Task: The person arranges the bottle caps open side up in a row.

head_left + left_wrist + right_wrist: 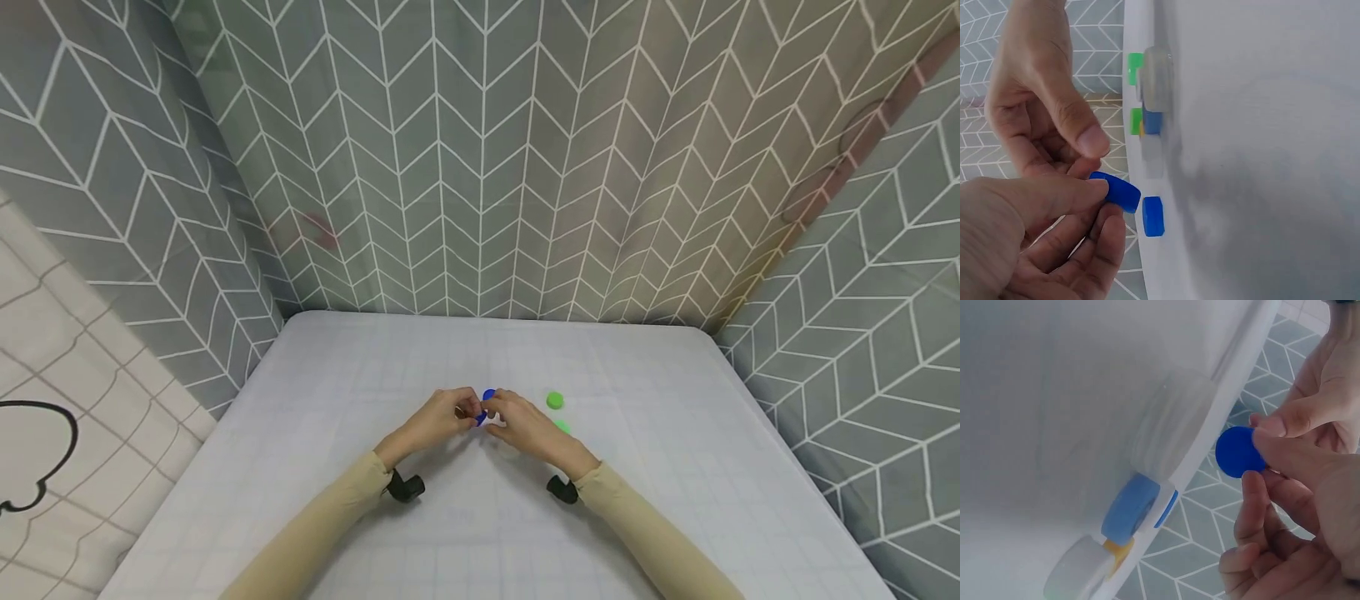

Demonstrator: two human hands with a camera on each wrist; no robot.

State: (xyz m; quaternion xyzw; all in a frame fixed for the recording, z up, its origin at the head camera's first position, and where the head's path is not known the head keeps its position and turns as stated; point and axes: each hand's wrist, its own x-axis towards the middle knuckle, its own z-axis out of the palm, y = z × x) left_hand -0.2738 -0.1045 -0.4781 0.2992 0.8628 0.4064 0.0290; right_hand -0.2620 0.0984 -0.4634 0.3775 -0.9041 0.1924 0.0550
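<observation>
My left hand point(442, 419) pinches a small blue disc point(1120, 191) between thumb and fingers, held above the table. Close against it, my right hand point(525, 425) has loosely bent fingers. In the left wrist view, its thumb stands a little apart from the disc; in the right wrist view, that thumb overlaps the edge of the blue disc point(1236, 452). Whether a right fingertip touches it is hard to tell. A second blue disc point(1154, 216) lies on the table just beyond the hands.
Two green discs point(554, 400) lie to the right on the white-covered table point(360, 358). In the right wrist view, a clear round piece point(1172, 425), a lighter blue piece point(1129, 509), a yellow piece point(1116, 553) and a whitish piece point(1075, 565) stand close together. Patterned curtains surround the table.
</observation>
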